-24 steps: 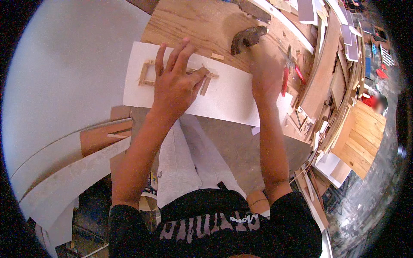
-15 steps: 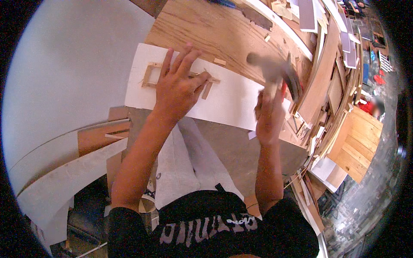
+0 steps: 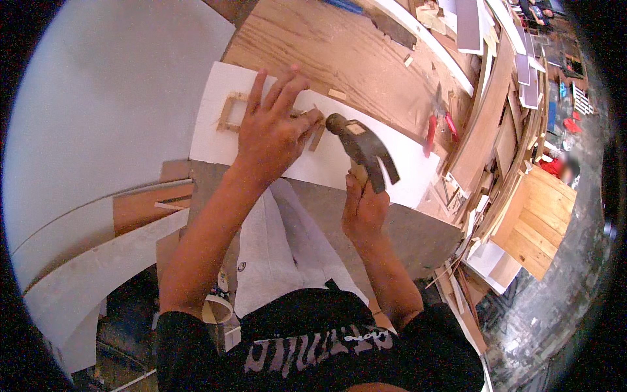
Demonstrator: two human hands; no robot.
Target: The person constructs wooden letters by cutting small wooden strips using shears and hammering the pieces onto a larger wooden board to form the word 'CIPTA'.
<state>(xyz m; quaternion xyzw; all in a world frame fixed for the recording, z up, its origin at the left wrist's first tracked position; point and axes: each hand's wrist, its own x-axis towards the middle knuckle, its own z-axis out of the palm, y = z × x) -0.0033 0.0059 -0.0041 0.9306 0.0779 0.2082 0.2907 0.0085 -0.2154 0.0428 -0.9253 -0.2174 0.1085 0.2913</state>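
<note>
A white board [image 3: 398, 160] lies along the near edge of a wood-grained worktop [image 3: 307, 49], and on its left half sits a small wooden frame [image 3: 225, 112] made of thin strips, partly covered by the person's left hand [image 3: 271, 134]. That hand lies over the frame with its longer fingers spread toward the board's far edge, while thumb and forefinger are closed on the frame's right end; they hide the spot, so whether they also pinch something thin there is hard to tell. A short strip [image 3: 316, 139] slants from that end toward the board's near edge. The right hand [image 3: 366, 212], at the near edge of the board, is wrapped around the handle of a claw hammer [image 3: 369, 149], whose head is over the middle of the board, its round face just beside the left fingertips and its claw pointing away to the right. A little wooden block [image 3: 337, 95] lies at the board's far edge. Beyond the board's right end are red-handled pliers [image 3: 430, 135], spread open on the worktop, and farther right of the board runs a heap of long wooden offcuts [image 3: 486, 121].
</note>
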